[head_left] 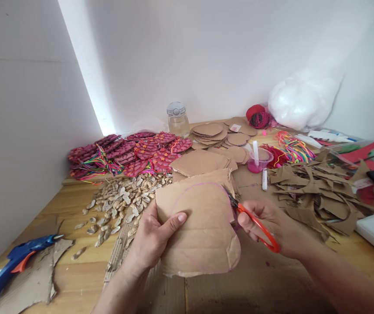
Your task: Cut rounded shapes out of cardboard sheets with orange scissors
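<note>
My left hand (154,237) grips a piece of brown cardboard (203,235) by its left edge, thumb on top. A pink heart outline is drawn on the cardboard. My right hand (272,226) is closed round the orange handles of a pair of scissors (254,220). The scissor blades meet the cardboard's upper right edge along the pink line. The lower right side of the piece is cut to a curve.
A blue glue gun (13,264) lies at the left on torn cardboard. Peanut shells (121,203), red fabric hearts (134,152), cardboard hearts (213,135), a jar (178,120), a pink cup (259,161), coloured cords (293,148) and cardboard offcuts (317,192) cover the wooden table (76,270).
</note>
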`<control>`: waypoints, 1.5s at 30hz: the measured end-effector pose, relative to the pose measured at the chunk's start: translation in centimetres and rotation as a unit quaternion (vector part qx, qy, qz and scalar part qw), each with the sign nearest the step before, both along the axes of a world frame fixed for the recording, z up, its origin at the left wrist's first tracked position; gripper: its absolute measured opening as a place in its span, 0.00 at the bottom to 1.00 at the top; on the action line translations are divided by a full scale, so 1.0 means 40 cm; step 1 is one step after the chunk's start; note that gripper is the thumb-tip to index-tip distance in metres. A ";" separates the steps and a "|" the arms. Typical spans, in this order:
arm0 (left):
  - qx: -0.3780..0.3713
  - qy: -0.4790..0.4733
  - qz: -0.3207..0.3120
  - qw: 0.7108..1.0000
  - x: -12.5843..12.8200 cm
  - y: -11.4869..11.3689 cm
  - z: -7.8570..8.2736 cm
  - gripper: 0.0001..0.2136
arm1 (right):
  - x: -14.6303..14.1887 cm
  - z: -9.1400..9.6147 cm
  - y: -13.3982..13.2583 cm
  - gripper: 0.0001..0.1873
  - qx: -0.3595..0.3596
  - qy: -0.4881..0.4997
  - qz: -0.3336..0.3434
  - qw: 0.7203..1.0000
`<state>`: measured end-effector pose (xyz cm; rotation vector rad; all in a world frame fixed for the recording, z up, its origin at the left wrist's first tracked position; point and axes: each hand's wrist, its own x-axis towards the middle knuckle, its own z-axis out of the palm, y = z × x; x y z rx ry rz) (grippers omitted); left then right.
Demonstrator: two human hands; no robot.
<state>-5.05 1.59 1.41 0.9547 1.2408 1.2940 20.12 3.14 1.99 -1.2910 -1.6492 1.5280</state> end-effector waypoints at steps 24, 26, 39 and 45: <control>0.005 0.015 -0.046 0.999 -0.031 0.008 0.015 0.22 | 0.004 0.019 0.000 0.22 -0.023 0.033 0.015 0.999; 0.002 0.012 -0.047 0.999 -0.032 0.009 0.015 0.22 | 0.006 0.014 0.000 0.21 -0.022 0.042 0.020 0.999; -0.028 -0.003 -0.080 0.996 -0.061 0.015 0.026 0.24 | 0.012 0.020 0.006 0.22 0.025 -0.098 0.030 0.994; -0.029 0.019 -0.068 0.997 -0.045 0.010 0.017 0.24 | 0.011 -0.002 0.002 0.25 -0.012 -0.024 0.037 0.999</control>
